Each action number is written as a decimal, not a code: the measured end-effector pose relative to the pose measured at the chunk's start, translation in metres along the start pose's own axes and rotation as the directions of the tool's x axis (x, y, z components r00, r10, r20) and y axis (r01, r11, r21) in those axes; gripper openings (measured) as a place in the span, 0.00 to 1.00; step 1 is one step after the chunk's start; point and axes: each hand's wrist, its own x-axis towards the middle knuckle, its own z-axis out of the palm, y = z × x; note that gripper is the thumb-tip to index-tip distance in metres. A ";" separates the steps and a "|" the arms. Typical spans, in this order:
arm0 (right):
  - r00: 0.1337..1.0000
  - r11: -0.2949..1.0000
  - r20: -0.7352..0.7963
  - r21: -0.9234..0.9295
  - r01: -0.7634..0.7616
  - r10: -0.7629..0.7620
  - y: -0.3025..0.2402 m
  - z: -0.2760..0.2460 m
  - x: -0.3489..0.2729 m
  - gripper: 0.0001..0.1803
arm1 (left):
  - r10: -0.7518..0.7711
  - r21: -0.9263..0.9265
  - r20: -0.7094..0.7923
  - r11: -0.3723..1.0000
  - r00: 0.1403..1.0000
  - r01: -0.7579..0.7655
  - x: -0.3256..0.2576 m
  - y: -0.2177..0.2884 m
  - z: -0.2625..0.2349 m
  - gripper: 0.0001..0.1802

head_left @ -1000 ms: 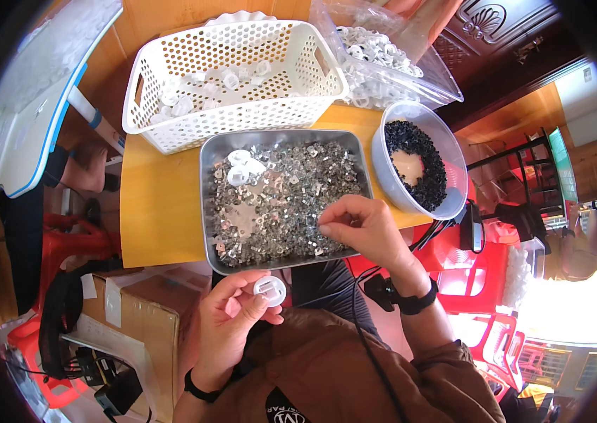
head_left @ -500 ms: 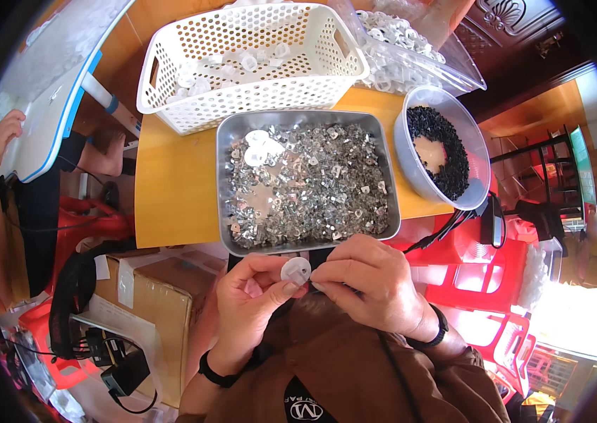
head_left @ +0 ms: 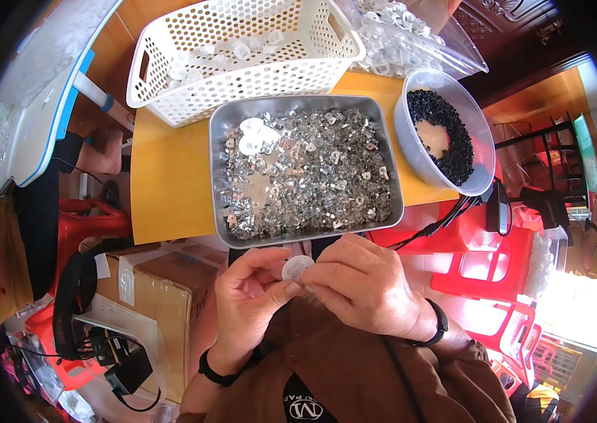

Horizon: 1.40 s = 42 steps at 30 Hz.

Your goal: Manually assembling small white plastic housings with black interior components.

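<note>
In front of the table's near edge, my left hand (head_left: 252, 296) pinches a small round translucent white plastic part (head_left: 297, 267) between thumb and fingers. My right hand (head_left: 362, 285) is closed too, its fingertips pressed together at the right side of the same part. Whatever tiny piece those fingers may hold is hidden. Just beyond both hands lies a metal tray (head_left: 216, 169) full of small clear and metallic pieces. A few round white parts (head_left: 256, 136) rest on the pile at its far left.
Behind the tray stands a white perforated basket (head_left: 242, 88) with clear plastic parts inside. A clear tub (head_left: 480, 180) of small black pieces is at the right, near a bag of white rings (head_left: 397, 42). Cardboard box (head_left: 164, 289) at lower left; red stools (head_left: 482, 264) at right.
My right fingers have moved closer onto the round white part. The tray, basket and tub sit slightly higher in the picture. The other person's hand at far left has left view.
</note>
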 end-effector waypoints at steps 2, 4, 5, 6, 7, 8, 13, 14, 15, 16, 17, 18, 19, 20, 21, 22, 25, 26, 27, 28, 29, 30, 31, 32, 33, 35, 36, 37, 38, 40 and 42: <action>1.000 1.000 -0.004 0.004 -0.025 0.025 0.001 0.001 -0.001 0.13 | -0.022 -0.021 0.015 1.000 1.000 0.022 0.001 0.006 0.004 0.20; 0.999 0.999 -0.007 0.010 -0.050 0.050 0.002 0.001 -0.001 0.12 | -0.043 -0.042 0.029 0.998 0.999 0.045 0.001 0.007 0.004 0.19; 0.997 0.997 -0.004 0.020 -0.073 0.073 0.003 0.000 -0.001 0.12 | -0.068 -0.070 0.042 0.995 0.997 0.071 0.001 0.007 0.001 0.18; 0.995 0.995 0.000 0.030 -0.096 0.096 0.003 0.000 -0.001 0.11 | -0.092 -0.098 0.056 0.990 0.994 0.097 0.001 0.007 0.000 0.17; 0.995 0.995 0.002 0.031 -0.098 0.098 0.003 0.001 -0.001 0.11 | -0.093 -0.098 0.055 0.990 0.994 0.098 0.000 0.007 -0.001 0.17; 0.991 0.989 -0.019 0.056 -0.134 0.135 0.003 0.001 -0.001 0.11 | -0.106 -0.098 0.047 0.989 0.993 0.110 0.000 0.006 -0.002 0.16; 0.974 0.973 -0.021 0.052 -0.224 0.225 0.001 -0.004 0.001 0.10 | -0.140 -0.133 -0.004 0.981 0.990 0.139 0.001 0.009 -0.001 0.16; 0.982 0.981 -0.006 0.047 -0.188 0.189 0.002 -0.004 0.001 0.10 | -0.135 -0.123 -0.006 0.984 0.991 0.133 0.001 0.009 -0.002 0.16; 0.988 0.987 0.010 0.042 -0.152 0.152 0.003 -0.005 0.001 0.10 | -0.129 -0.112 -0.008 0.986 0.992 0.127 0.000 0.008 -0.002 0.16; 0.988 0.987 0.010 0.041 -0.153 0.153 0.003 -0.007 0.003 0.10 | -0.129 -0.113 -0.007 0.985 0.992 0.128 0.001 0.009 -0.001 0.16; 0.987 0.989 0.076 0.026 -0.144 0.141 0.002 -0.010 0.005 0.08 | -0.087 -0.052 -0.026 0.995 0.996 0.086 0.001 0.009 0.000 0.15; 0.981 0.991 0.143 0.012 -0.133 0.130 0.000 -0.013 0.007 0.06 | -0.044 0.010 -0.042 0.999 0.998 0.044 0.001 0.010 0.001 0.14; 0.981 0.991 0.144 0.013 -0.132 0.129 0.000 -0.015 0.009 0.06 | -0.044 0.011 -0.044 0.999 0.998 0.044 0.000 0.009 0.000 0.14; 0.959 0.980 0.225 0.056 -0.192 0.175 -0.001 -0.019 0.011 0.05 | 0.036 0.141 -0.063 0.990 0.997 -0.027 0.000 0.006 -0.001 0.14; 0.928 0.963 0.306 0.094 -0.254 0.215 0.000 -0.021 0.013 0.05 | 0.117 0.270 -0.071 0.958 0.991 -0.094 -0.001 0.005 -0.001 0.14; 0.927 0.963 0.306 0.093 -0.254 0.215 0.001 -0.022 0.013 0.05 | 0.117 0.269 -0.070 0.958 0.991 -0.094 -0.001 0.005 0.000 0.14; 0.909 0.945 0.325 0.109 -0.310 0.261 0.006 -0.022 0.014 0.07 | 0.239 0.351 -0.025 0.911 0.971 -0.215 -0.001 0.006 0.005 0.13; 0.914 0.957 0.337 0.099 -0.271 0.224 0.008 -0.021 0.013 0.06 | 0.258 0.409 -0.003 0.882 0.966 -0.234 -0.001 0.006 0.006 0.13; 0.918 0.968 0.349 0.090 -0.233 0.188 0.009 -0.021 0.013 0.06 | 0.275 0.464 0.020 0.849 0.961 -0.253 -0.001 0.005 0.006 0.13; 0.918 0.968 0.349 0.089 -0.235 0.190 0.008 -0.021 0.013 0.06 | 0.273 0.463 0.021 0.850 0.962 -0.252 -0.002 0.006 0.006 0.13; 0.924 0.973 0.339 0.080 -0.217 0.178 0.008 -0.020 0.014 0.06 | 0.247 0.465 0.030 0.854 0.969 -0.232 -0.002 0.006 0.005 0.13; 0.929 0.978 0.330 0.070 -0.199 0.165 0.007 -0.019 0.014 0.05 | 0.220 0.467 0.038 0.859 0.975 -0.212 -0.002 0.005 0.005 0.13; 0.929 0.977 0.330 0.068 -0.201 0.168 0.007 -0.018 0.014 0.05 | 0.219 0.465 0.040 0.860 0.975 -0.212 -0.001 0.005 0.006 0.13; 0.951 0.989 0.281 0.027 -0.145 0.132 0.006 -0.016 0.013 0.06 | 0.185 0.400 0.024 0.899 0.982 -0.179 -0.002 0.005 0.006 0.13; 0.968 0.996 0.232 -0.016 -0.091 0.093 0.006 -0.014 0.013 0.06 | 0.150 0.332 0.011 0.932 0.989 -0.145 -0.003 0.005 0.006 0.12; 0.985 0.996 0.173 -0.089 -0.001 0.016 0.010 -0.011 0.010 0.08 | 0.102 0.286 0.022 0.952 0.995 -0.104 -0.002 0.005 0.004 0.12; 0.991 0.982 0.119 -0.167 0.084 -0.064 0.011 -0.010 0.009 0.10 | 0.053 0.240 0.036 0.969 0.998 -0.061 -0.001 0.004 0.003 0.13; 0.991 0.982 0.120 -0.167 0.083 -0.064 0.011 -0.010 0.008 0.10 | 0.053 0.240 0.036 0.969 0.998 -0.060 -0.001 0.004 0.002 0.13; 0.986 0.958 0.114 -0.245 0.147 -0.122 0.011 -0.011 0.008 0.12 | 0.035 0.204 0.029 0.978 0.999 -0.040 -0.002 0.003 0.002 0.13; 0.977 0.924 0.113 -0.320 0.209 -0.181 0.011 -0.011 0.006 0.14 | 0.018 0.168 0.021 0.986 1.000 -0.021 -0.002 0.004 0.002 0.14; 0.971 0.925 0.120 -0.298 0.236 -0.208 0.011 -0.012 0.003 0.16 | -0.057 0.083 0.024 0.995 0.998 0.055 -0.002 0.006 0.003 0.14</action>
